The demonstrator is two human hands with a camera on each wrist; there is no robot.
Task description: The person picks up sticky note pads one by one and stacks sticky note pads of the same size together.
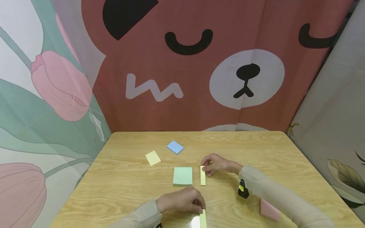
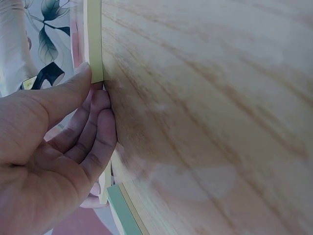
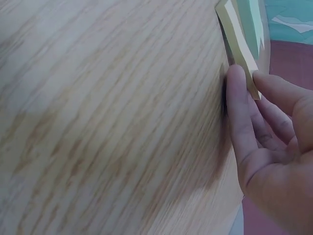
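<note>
Near the front edge in the head view, my left hand [image 1: 183, 199] pinches the far end of a narrow pale yellow sticky-note pad [image 1: 202, 219]. Thumb and fingertips hold that same strip [image 2: 94, 39] in the left wrist view. Farther back, my right hand [image 1: 217, 164] grips the far end of a second narrow yellow sticky-note pad [image 1: 202, 178], roughly in line with the first. The right wrist view has this strip [image 3: 237, 36] between thumb and forefinger, close to the tabletop. Just left of it lies a square green sticky-note pad [image 1: 182, 175].
A blue sticky-note pad [image 1: 175, 147] and a pale yellow square note [image 1: 153, 158] lie toward the back of the wooden table [image 1: 119, 177]. A pink pad [image 1: 269, 209] is partly hidden under the right sleeve. A printed curtain [image 1: 194, 114] hangs behind the table.
</note>
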